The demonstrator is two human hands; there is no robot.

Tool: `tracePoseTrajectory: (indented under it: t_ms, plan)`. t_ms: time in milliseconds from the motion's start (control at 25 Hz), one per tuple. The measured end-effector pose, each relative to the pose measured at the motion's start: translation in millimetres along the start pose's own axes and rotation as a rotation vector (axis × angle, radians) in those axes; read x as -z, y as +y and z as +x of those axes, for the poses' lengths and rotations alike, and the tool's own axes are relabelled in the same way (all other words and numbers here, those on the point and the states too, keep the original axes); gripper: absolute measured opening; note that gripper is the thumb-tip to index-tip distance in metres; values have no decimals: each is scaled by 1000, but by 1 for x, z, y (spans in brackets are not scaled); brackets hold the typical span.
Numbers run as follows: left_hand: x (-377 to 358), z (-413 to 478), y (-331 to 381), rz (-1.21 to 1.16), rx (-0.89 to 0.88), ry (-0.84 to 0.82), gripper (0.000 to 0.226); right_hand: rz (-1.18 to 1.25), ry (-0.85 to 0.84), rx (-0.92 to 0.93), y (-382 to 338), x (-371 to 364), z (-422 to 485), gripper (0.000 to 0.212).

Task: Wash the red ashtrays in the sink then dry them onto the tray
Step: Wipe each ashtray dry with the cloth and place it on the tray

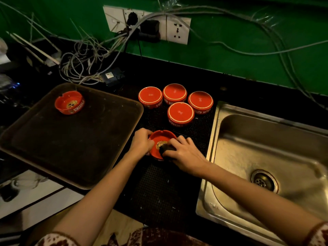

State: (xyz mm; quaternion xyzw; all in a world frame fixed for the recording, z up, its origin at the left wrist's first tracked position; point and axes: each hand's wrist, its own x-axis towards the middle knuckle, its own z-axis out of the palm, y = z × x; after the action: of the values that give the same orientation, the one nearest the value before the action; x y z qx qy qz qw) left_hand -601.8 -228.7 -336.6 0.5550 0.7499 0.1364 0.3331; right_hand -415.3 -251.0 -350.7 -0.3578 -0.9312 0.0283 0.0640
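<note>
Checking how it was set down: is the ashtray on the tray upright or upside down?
Upright: the ashtray on the tray shows its open bowl with the logo inside, rim notches up.

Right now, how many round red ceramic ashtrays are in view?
6 red ashtrays: one upright on the brown tray, four upside down on the black mat, one held by the left hand. None seems hidden.

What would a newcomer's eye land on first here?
Red stands out: four upside-down ashtrays cluster on the black mat between tray and sink; one upright ashtray sits on the tray's far corner. At centre the left hand grips a sixth ashtray while the right hand presses a dark cloth inside it.
</note>
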Motion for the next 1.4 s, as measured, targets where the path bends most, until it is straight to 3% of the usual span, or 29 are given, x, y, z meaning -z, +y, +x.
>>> tracePoseTrajectory:
  t_ms: [120,240,360,440,640,720,840,920,1000,1200,1400]
  plan:
    - [1,1,0,11,-29,23,39,2,-55,20,13,10,2,27]
    - [-17,-14,-11,-58,65,157,48,59,11,-111,-9,3,1,26]
    - [-29,-23,-11,-104,123,212,31,122,83,-287,-38,-7,3,27]
    - [-25,-21,-11,-145,97,178,31,106,94,-255,-38,-7,4,26]
    - [-20,-11,-16,-140,34,70,51,-50,-59,-19,-1,16,-6,37]
    - [-20,-11,-13,-113,-2,71,55,-67,-108,-34,11,29,3,37]
    - [-15,-19,-9,-119,29,92,60,162,-78,-193,11,38,23,40]
    - [-12,-29,-6,-298,144,58,51,229,-46,-258,-1,32,34,43]
    - [-12,-39,-2,-461,224,21,35,149,-57,-260,-13,16,35,40]
    - [-16,-42,6,-519,245,135,25,115,-60,-262,-21,13,25,32]
    - [-9,-44,8,-526,234,67,16,-9,-53,-317,-9,23,31,28]
